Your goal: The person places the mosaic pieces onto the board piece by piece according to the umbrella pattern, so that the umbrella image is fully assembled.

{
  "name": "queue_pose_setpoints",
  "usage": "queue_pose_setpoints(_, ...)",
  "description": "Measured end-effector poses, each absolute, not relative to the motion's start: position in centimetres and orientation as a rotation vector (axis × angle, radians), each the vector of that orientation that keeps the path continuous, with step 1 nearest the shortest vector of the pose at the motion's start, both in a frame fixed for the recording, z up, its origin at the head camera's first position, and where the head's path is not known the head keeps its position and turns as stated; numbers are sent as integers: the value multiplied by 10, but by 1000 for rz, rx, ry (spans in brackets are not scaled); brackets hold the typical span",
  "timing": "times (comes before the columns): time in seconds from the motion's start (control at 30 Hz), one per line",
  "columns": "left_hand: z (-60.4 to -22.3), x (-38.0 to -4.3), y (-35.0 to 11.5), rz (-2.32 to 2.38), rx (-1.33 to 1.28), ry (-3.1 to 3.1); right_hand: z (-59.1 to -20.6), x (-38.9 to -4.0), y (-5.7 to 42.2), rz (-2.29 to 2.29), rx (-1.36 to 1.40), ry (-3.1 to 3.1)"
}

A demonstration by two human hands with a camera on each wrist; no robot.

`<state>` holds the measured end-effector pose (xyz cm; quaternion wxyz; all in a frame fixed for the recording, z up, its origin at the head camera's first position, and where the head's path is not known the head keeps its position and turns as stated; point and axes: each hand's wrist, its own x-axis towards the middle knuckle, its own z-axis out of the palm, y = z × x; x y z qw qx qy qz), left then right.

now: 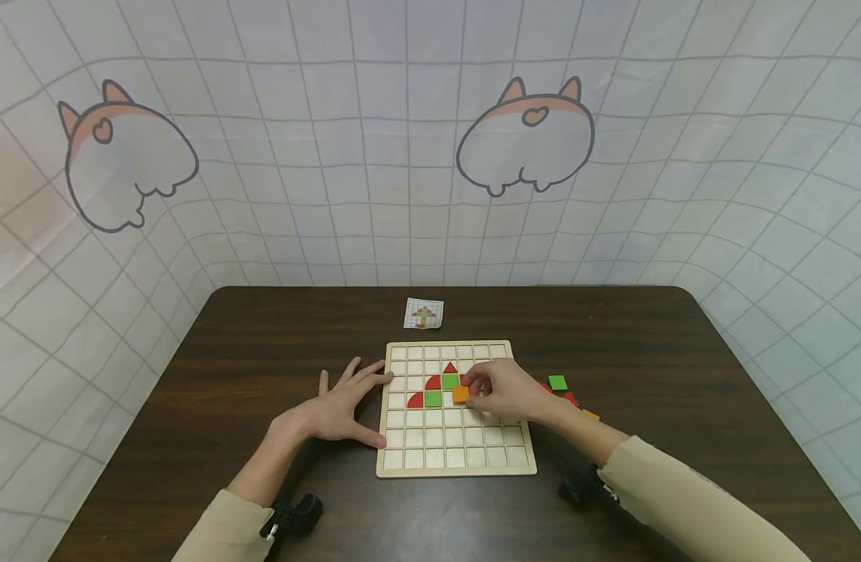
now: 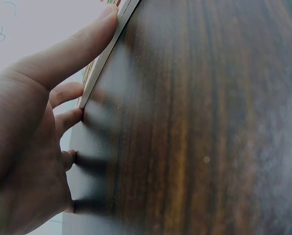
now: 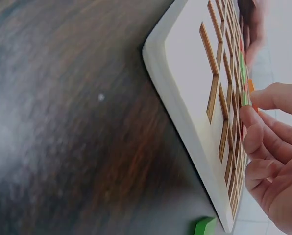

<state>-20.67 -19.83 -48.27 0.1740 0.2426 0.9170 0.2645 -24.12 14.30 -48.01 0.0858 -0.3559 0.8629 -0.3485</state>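
A pale wooden grid board (image 1: 454,458) lies on the dark table. My right hand (image 1: 503,389) pinches an orange square tile (image 1: 460,394) over the middle of the grid, right of a green square tile (image 1: 433,399). In the right wrist view the orange tile (image 3: 251,89) shows between thumb and fingertips. Set in the cells are another green square (image 1: 450,381), a red triangle (image 1: 450,368) and red quarter-round pieces (image 1: 416,400). With fingers spread, my left hand (image 1: 337,406) touches the board's left edge with thumb and fingertips. The right hand hides some cells.
A small paper card (image 1: 424,314) with a printed coloured grid pattern lies behind the board. Right of the board are loose pieces: a green square (image 1: 557,383), red ones and an orange one (image 1: 591,415), partly behind my right forearm. A patterned cloth (image 1: 430,234) hangs behind the table.
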Motion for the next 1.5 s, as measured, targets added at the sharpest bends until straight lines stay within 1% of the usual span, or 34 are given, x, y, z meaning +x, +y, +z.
queue_pose_setpoints(0.33, -481, -206, -197, 753, 689, 2591, -478, -238, 133, -986, -1093, 2617)
queue_pose_setpoints(0.9, -481, -206, -198, 760, 678, 2594, -475, -236, 128, -980, -1031, 2600)
queue_pose_setpoints(1.3, -480, -206, -199, 773, 678, 2596, -466, -239, 156, -1040, -991, 2604)
queue_pose_setpoints(1.5, -482, -206, -200, 761, 688, 2597, -464, -238, 177, -1038, -922, 2625)
